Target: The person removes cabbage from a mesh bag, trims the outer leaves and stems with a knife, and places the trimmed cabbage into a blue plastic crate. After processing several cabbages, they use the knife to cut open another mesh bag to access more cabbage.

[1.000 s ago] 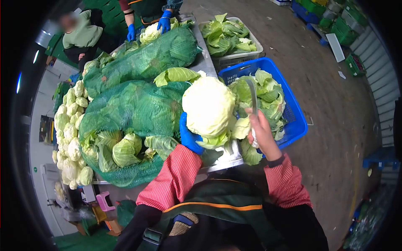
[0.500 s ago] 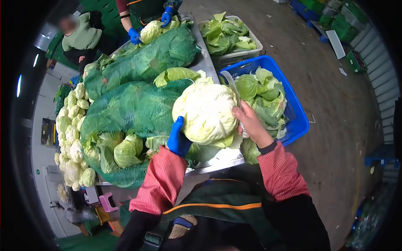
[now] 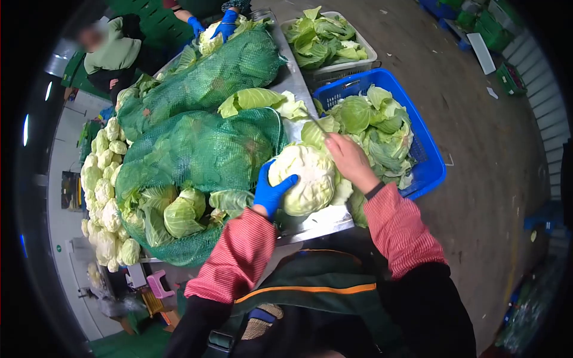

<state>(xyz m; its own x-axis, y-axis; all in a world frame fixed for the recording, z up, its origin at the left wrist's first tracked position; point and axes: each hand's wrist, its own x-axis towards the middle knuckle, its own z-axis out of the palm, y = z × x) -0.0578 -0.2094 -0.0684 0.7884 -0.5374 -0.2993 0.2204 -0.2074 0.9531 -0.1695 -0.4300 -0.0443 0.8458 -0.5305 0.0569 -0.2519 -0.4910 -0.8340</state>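
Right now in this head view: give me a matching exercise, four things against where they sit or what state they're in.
Things:
1. pale round cabbage head
2. blue plastic crate
3. white plastic crate
4. green mesh net sack

Places or states:
A. on the floor farther back, holding loose green leaves
B. lying on the metal table, full of cabbages
C. held between the blue-gloved left hand and the bare right hand
D. beside the table edge, filled with trimmed leaves

Pairs: 1-C, 2-D, 3-A, 4-B
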